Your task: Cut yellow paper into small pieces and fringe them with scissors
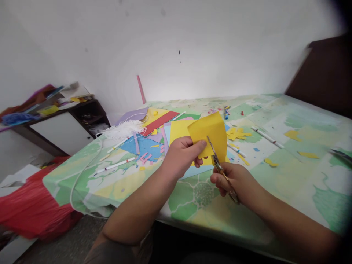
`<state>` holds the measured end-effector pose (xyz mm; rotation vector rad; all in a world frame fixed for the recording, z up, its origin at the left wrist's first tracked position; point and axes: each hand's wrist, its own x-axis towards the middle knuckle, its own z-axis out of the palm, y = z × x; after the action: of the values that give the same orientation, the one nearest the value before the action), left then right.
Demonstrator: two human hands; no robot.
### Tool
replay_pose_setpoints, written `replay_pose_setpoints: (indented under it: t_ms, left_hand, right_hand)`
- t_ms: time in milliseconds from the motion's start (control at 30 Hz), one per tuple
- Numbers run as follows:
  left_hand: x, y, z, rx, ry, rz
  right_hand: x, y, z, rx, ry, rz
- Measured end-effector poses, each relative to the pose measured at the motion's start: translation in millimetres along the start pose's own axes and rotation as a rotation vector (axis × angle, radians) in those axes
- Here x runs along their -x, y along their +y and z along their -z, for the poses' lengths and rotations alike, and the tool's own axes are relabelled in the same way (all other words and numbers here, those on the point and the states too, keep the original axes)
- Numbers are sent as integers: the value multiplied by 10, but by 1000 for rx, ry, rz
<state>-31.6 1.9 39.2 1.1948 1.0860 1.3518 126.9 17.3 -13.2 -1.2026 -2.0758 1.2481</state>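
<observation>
My left hand (183,152) pinches a piece of yellow paper (210,126) by its lower left side, thumb on top, holding it up over the table. In my right hand (232,178) is a pair of scissors (218,165) with gold-coloured handles, my fingers closed round them. The blades point up and to the left, and one lies across the face of the yellow paper near my left thumb. Behind the paper, another yellow sheet (177,129) and a light blue sheet (196,172) lie on the table. Part of each is hidden by my hands.
White string (123,130) lies tangled on the left, beside a red paper strip (162,123) and blue paper (145,146). Yellow scraps (239,134) and a white marker (266,137) lie to the right. A dark pointed tool (342,156) rests at the right edge.
</observation>
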Motion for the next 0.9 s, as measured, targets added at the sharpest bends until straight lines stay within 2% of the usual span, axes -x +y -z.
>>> replay_pose_setpoints:
  t_ms: [233,533,700,900]
  left_hand:
    - [-6,-10,7,5,24,-2]
    - [26,-16,-40,-126,-37,19]
    - [79,14,-71,-234,-123,40]
    - [112,43,-102,-268,-225,41]
  right_hand:
    - [15,24,14,-23,88,106]
    - [26,29,14,-99,48,168]
    - [55,-46,21,-158,35,298]
    - [118,-201,35,-99,107,446]
